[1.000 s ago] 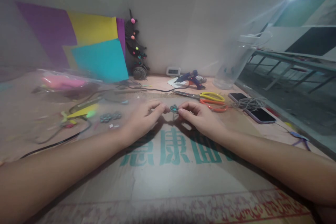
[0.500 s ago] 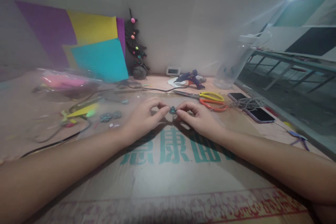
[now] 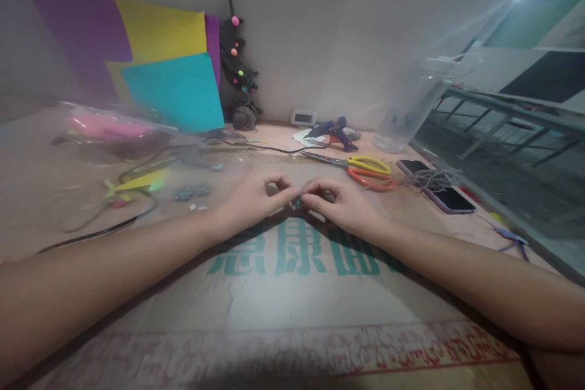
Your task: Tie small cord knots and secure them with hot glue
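Note:
Between my fingertips, over the cardboard with green lettering (image 3: 299, 250), is a small dark teal flower-like piece (image 3: 297, 202), mostly hidden now. My left hand (image 3: 260, 198) pinches it from the left with thumb and forefinger. From the other side my right hand (image 3: 338, 201) pinches it too, and the two sets of fingertips nearly touch. Two similar dark flower-like pieces (image 3: 184, 193) lie to the left of my left forearm, beside some tiny white scraps (image 3: 192, 207).
Scissors with yellow and orange handles (image 3: 370, 170) lie behind my right hand, near a dark glue gun (image 3: 336, 133) and a small white digital display (image 3: 303, 117). A phone (image 3: 450, 200) with a coiled grey cable (image 3: 434, 179) sits right. Coloured sheets (image 3: 173, 94) lean at the back left.
My fingertips have come closer together and cover more of the flower-like piece. The whole view has shifted slightly, with the background things sitting a little higher.

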The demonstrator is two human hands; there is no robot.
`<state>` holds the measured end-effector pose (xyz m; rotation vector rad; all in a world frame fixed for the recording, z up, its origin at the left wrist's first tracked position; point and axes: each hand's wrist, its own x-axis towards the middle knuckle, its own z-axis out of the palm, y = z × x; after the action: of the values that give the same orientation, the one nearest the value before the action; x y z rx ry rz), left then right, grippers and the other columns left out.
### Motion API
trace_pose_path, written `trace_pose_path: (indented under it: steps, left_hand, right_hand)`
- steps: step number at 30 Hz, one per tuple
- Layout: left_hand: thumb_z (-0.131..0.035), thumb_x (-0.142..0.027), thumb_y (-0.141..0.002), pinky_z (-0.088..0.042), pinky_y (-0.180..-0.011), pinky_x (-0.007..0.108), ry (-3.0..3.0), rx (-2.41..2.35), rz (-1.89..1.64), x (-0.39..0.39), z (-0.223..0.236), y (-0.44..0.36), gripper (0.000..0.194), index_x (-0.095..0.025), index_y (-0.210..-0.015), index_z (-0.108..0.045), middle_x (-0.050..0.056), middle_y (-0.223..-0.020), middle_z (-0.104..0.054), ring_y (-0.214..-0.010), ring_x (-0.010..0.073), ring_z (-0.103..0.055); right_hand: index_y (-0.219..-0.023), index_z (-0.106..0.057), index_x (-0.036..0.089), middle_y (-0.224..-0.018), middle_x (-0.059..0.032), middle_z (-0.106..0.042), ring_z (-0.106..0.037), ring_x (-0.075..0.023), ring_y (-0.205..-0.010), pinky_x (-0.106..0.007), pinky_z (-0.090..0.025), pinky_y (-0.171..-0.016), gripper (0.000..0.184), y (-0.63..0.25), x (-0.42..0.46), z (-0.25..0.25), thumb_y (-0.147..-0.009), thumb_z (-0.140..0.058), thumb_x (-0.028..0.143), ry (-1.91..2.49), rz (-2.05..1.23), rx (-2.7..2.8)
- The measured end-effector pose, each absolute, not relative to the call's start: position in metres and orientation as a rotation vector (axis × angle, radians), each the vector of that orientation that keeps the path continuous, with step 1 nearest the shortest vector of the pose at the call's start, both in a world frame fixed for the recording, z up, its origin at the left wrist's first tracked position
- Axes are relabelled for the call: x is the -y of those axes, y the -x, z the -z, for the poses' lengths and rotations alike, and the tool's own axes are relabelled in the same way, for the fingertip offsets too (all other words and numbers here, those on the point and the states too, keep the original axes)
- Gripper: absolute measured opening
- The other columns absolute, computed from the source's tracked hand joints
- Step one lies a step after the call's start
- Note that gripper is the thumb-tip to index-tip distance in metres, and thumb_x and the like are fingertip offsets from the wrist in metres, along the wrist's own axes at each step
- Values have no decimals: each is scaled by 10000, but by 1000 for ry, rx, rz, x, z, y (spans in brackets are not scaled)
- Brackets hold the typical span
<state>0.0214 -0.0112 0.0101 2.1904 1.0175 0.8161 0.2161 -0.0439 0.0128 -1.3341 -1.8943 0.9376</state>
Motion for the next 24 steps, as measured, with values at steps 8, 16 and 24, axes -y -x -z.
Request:
trace_pose_path:
  steps: [8,16,24]
  left_hand:
    - [-472,-425,-901,-465,-632,270,-2131,-969,-835,9,-6,-22,342,-175,-774,-668,32,-768,-695,-721,178,-629]
    - [-526,-377,-864,-459,-689,276,-2191,-987,-822,9,-4,-23,252,-182,-800,-673,18,-802,-698,-765,176,-629]
    - [-514,-371,-874,-460,-696,288,-2192,-1028,-825,9,-8,-22,261,-176,-793,-669,31,-807,-703,-778,190,-632]
  right_hand:
    - [-785,-634,153,-706,-23,-674,-550,-101,-558,-210,-410,-494,262,-218,45,-16,-850,-584,401,1343,-850,1794]
    - [-785,-626,158,-698,-16,-648,-498,-88,-520,-192,-389,-430,265,-217,46,-16,-845,-586,412,1369,-890,1779]
    - [-820,-575,172,-699,-2,-619,-494,-83,-501,-182,-355,-386,307,-219,45,-11,-868,-544,474,1279,-1009,1707]
